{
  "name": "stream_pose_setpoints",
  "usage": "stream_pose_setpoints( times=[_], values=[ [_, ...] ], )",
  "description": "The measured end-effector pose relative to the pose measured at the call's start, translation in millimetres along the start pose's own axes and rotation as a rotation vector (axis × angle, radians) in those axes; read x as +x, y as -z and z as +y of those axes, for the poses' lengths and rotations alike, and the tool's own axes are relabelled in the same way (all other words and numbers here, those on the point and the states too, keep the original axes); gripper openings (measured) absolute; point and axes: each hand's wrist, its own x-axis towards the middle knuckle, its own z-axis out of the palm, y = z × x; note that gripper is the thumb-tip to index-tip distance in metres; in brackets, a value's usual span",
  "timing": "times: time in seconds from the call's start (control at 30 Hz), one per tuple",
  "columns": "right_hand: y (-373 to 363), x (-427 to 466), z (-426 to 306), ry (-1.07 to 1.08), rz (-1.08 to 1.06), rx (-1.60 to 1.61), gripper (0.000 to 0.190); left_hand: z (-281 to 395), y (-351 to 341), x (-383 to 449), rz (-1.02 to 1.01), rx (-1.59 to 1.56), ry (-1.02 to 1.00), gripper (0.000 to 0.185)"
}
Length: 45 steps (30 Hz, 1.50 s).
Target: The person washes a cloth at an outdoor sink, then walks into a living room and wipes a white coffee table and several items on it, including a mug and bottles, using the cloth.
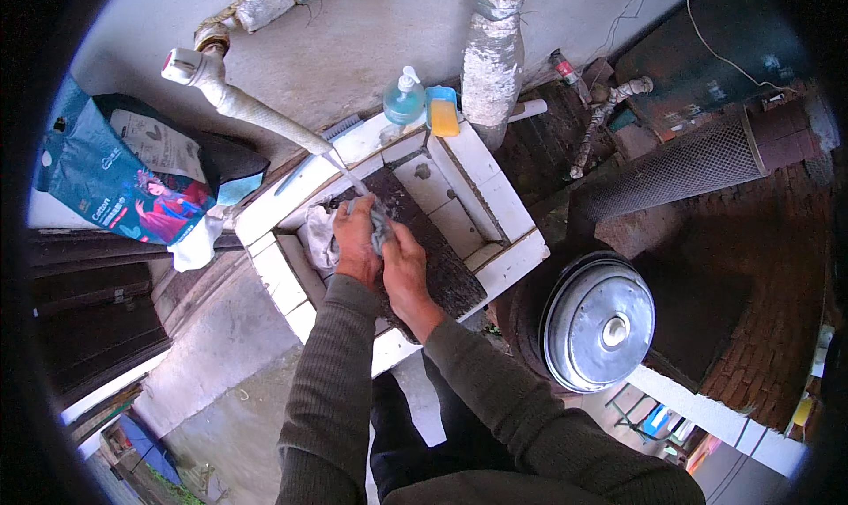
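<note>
My left hand (356, 240) and my right hand (405, 266) meet around a wet grey cloth (380, 230), which is bunched between them. Water runs from a wrapped tap (265, 117) onto the cloth and my fingers. Beneath my hands a dark board (444, 273) lies slanted across a white-tiled sink (517, 260). To the left of my left hand, a pale crumpled cloth (320, 236) rests in the basin. Most of the grey cloth is hidden by my fingers.
On the sink's back rim stand a pump bottle (404, 101) and a yellow sponge or soap in a blue holder (442, 111). A brush (341, 127) lies beside them. At left hangs a teal cotton-product bag (126, 173). A metal pot lid (596, 323) is at right, near a wrapped pipe (493, 61).
</note>
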Motion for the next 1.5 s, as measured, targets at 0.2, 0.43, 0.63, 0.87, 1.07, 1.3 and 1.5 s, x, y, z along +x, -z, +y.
stream_pose_setpoints(
  times=[0.2, 0.43, 0.63, 0.87, 1.07, 1.3, 1.5],
  values=[
    [13.5, 75.6, -29.1, 0.174, -0.118, -0.223, 0.056, -33.8, -27.8, -51.2, -0.244, -0.044, -0.135, 0.043],
    [6.0, 29.3, -20.5, 0.256, -0.181, -0.206, 0.054, 18.4, -24.4, -38.7, -0.223, -0.197, -0.097, 0.054],
    [19.1, 94.5, -43.8, 0.034, -0.209, -0.012, 0.074, 16.0, -46.7, -77.1, -0.356, -0.286, -0.125, 0.054],
    [25.1, 42.0, -41.0, -0.096, -0.379, -0.245, 0.074, 40.6, -39.1, -37.1, -0.137, -0.253, -0.126, 0.038],
    [28.6, 84.1, -38.8, -0.206, -0.307, 0.251, 0.087, -6.4, -38.5, -62.8, -0.26, -0.073, -0.155, 0.049],
    [15.4, 9.4, -23.9, -0.093, -0.292, 0.235, 0.069, 33.4, -30.9, -39.6, -0.079, -0.218, -0.247, 0.053],
    [8.2, 90.7, -64.8, -0.011, -0.294, -0.006, 0.074, -7.4, -34.4, -57.5, -0.233, -0.032, -0.348, 0.053]
  ],
)
